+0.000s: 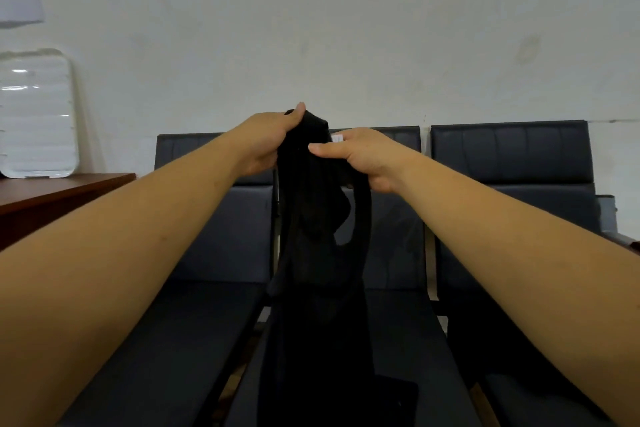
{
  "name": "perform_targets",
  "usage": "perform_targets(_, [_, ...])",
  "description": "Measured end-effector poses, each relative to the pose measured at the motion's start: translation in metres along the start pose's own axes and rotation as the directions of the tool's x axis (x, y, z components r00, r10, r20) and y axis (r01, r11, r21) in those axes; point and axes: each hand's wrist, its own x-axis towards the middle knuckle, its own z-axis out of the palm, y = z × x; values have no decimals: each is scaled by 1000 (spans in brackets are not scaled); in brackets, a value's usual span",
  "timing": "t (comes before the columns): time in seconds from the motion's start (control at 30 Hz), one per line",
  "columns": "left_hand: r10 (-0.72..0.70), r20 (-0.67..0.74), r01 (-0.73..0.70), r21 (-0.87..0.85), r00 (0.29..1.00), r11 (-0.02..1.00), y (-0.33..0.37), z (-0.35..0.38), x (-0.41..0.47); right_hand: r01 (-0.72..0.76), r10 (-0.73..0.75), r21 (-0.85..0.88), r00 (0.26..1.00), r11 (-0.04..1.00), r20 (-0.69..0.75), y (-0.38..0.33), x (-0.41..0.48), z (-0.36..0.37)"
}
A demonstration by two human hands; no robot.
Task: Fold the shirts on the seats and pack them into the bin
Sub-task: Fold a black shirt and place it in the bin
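A black shirt (318, 253) hangs in the air in front of a row of dark blue seats (221, 236). My left hand (266, 142) grips its bunched top from the left. My right hand (363, 156) pinches the top from the right, next to a small white label (336, 139). The shirt's lower part drapes down onto the middle seat (398, 322), where more black cloth (391, 399) lies. Another dark garment (485, 333) lies on the right seat. No bin is in view.
A white plastic lid or tray (36, 114) leans against the wall on a brown wooden table (52, 198) at the left. The white wall rises behind the seats. Metal frame bars separate the seats.
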Motion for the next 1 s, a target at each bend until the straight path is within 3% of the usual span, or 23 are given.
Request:
perform_targets(0.07, [64,-147,-25,252,987,967,-10,4,-1,-13,17,82,999,997,-48,0,4,0])
perform_targets(0.13, [219,-320,-56,449,922,892,-22,12,-9,-28,39,121,995,992,-89,0,8,0])
perform_targets(0.2, [224,-322,-104,350,920,931,-34,21,-17,-44,60,162,993,986,-99,0,11,1])
perform_targets(0.27, [111,-149,-73,238,983,968,-49,29,-26,-64,88,211,990,976,-111,1,13,3])
perform_targets(0.37, [64,70,-82,289,995,954,-76,36,-33,-103,136,214,980,971,-147,5,14,4])
perform_targets(0.53, [126,6,-123,253,992,960,-84,25,-27,-174,208,218,968,960,-143,12,12,-11])
perform_targets(0.6, [117,-117,-93,193,986,977,-80,14,-20,-210,236,186,963,960,-127,14,9,-23])
perform_targets(0.7, [-54,-315,-12,-205,948,979,-68,-11,-8,-252,292,220,941,942,-170,17,5,-44])
perform_targets(0.77, [-117,-357,-15,-348,927,938,-57,-27,-1,-172,275,414,940,894,-203,18,7,-57])
perform_targets(0.87, [-53,-421,-46,-222,906,974,-39,-42,10,13,178,565,943,825,-281,14,15,-69])
perform_targets(1.0, [61,-341,-71,-16,938,997,-8,-39,13,98,54,525,962,846,-267,-3,20,-62])
